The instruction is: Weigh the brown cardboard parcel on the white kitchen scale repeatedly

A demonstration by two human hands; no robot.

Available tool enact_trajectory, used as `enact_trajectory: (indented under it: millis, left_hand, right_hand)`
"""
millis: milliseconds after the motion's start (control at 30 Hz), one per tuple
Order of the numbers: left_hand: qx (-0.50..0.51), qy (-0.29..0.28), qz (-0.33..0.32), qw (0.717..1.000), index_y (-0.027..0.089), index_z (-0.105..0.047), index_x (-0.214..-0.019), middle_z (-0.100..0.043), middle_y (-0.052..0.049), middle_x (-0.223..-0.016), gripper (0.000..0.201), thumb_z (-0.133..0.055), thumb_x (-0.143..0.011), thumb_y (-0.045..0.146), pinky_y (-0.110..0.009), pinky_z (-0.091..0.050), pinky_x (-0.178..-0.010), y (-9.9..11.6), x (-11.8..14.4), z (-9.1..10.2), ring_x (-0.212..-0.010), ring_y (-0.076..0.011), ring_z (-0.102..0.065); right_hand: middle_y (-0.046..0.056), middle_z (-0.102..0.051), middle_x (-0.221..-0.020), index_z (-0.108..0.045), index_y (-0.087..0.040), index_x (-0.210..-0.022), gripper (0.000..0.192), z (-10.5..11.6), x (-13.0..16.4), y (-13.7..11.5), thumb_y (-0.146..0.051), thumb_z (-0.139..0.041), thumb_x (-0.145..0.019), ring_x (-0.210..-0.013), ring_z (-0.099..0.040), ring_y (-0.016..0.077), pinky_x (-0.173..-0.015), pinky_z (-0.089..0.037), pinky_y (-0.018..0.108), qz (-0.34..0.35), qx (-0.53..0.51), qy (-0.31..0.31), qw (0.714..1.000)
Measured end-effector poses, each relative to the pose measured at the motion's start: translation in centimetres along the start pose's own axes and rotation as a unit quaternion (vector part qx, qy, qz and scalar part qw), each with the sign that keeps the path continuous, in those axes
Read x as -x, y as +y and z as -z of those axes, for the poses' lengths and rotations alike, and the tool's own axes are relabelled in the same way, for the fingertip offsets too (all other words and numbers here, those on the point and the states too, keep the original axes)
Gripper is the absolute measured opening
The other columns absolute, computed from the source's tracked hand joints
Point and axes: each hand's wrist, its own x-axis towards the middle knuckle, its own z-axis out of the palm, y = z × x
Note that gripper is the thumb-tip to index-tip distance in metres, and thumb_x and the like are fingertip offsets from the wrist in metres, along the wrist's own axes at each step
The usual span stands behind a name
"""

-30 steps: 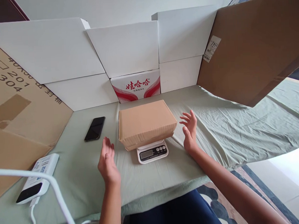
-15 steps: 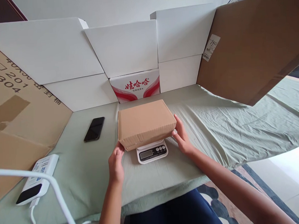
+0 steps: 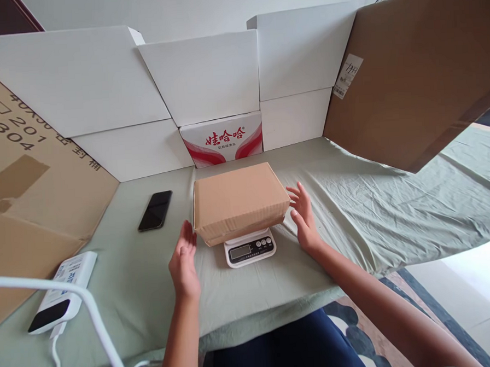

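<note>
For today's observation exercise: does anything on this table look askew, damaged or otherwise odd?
Yes. The cardboard box is much wider than the small scale under it and overhangs on every side. It sits slightly skewed. The left hand and right hand are open beside it, not gripping. Nothing looks spilled or damaged.

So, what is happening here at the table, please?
A seated person is weighing a closed brown cardboard box, which rests on a small white kitchen scale on the green cloth-covered table. Both hands are open beside the box: the left hand near its left front corner, the right hand near its right end, neither gripping it. A black phone lies to the left.
</note>
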Motion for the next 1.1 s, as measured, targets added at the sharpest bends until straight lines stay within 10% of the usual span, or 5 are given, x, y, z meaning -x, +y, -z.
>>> enact_trajectory:
  millis: [700, 900, 1100]
  left_hand:
    - [-0.051, -0.054, -0.006, 0.997, 0.016, -0.069, -0.132, -0.069, -0.017, -0.135, 0.058, -0.061, -0.091, 0.056, -0.047, -0.044, -0.114, 0.1, 0.6, -0.7, -0.132, -0.0323, -0.061]
    - [-0.023, -0.081, -0.053, 0.995, 0.021, -0.068, -0.127, -0.068, -0.013, -0.135, 0.054, -0.061, -0.09, 0.059, -0.043, -0.044, -0.113, 2.0, -6.2, -3.5, -0.134, -0.0292, -0.059]
    - [-0.005, -0.078, -0.016, 0.997, 0.023, -0.064, -0.114, -0.067, -0.015, -0.132, 0.056, -0.064, -0.082, 0.068, -0.045, -0.044, -0.112, -1.8, -12.8, -5.6, -0.132, -0.0286, -0.06]
  right_hand:
    - [0.003, -0.033, -0.169, -0.03, -0.036, -0.16, 0.067, -0.4, 0.0, -0.8, -0.062, -0.046, -0.1, -0.155, -0.035, 0.0311, -0.121, -0.041, 0.052, -0.028, -0.042, -0.08, 0.995]
    - [0.003, -0.027, -0.171, -0.021, -0.036, -0.163, 0.077, -1.8, -6.0, -1.8, -0.068, -0.046, -0.097, -0.154, -0.034, 0.0315, -0.122, -0.039, 0.051, 0.035, -0.048, -0.059, 0.997]
    - [0.006, -0.037, -0.165, -0.028, -0.032, -0.159, 0.074, -5.4, -11.7, 3.0, -0.064, -0.05, -0.096, -0.147, -0.042, 0.0302, -0.121, -0.039, 0.049, 0.018, -0.091, -0.049, 0.995]
